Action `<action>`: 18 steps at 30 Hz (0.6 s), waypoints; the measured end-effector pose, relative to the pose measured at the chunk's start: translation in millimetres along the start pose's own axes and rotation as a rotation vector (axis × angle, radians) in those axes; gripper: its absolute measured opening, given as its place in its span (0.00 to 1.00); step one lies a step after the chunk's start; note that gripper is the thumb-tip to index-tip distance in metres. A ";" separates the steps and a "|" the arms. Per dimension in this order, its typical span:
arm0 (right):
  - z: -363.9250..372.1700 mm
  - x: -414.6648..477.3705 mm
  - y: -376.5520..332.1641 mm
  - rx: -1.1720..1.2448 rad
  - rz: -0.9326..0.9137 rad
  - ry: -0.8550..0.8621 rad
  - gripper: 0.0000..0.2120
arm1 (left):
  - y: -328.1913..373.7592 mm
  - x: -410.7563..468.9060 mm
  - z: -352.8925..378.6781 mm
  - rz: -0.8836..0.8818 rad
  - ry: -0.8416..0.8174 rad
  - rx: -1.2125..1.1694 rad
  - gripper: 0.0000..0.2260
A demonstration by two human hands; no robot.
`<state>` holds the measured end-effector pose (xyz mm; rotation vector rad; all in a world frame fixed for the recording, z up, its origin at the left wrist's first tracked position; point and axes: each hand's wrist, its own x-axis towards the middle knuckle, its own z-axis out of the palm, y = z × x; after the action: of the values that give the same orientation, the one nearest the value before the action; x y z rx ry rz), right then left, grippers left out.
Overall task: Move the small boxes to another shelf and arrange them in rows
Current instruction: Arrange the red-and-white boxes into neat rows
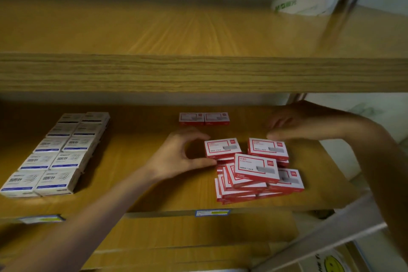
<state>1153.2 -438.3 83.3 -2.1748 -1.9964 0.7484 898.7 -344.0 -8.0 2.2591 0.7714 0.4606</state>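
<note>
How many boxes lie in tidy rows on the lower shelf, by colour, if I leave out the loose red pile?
Blue-and-white boxes: 10
Red-and-white boxes: 2
Total: 12

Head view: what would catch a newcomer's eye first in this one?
The loose heap of red-and-white boxes on the right of the lower shelf, both hands at it: the left hand pinches the end of one top box, the right hand, blurred, is at another's far edge. On the left, blue-and-white boxes lie in two tidy columns; a pair of red boxes sits at the back.
</note>
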 end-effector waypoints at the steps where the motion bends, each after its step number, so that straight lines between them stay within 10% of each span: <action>1: 2.7 -6.7 1.6 -0.017 0.005 0.000 0.16 | 1.4 -0.7 1.5 0.011 0.003 0.013 0.25; 18: 25.1 -10.3 19.4 -0.180 -0.041 0.061 0.19 | -10.0 -10.5 -16.5 -0.037 0.139 -0.211 0.17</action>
<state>1160.2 -457.2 56.8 -2.2129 -2.1458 0.5082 878.3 -336.7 -4.7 2.0299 0.7938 0.6561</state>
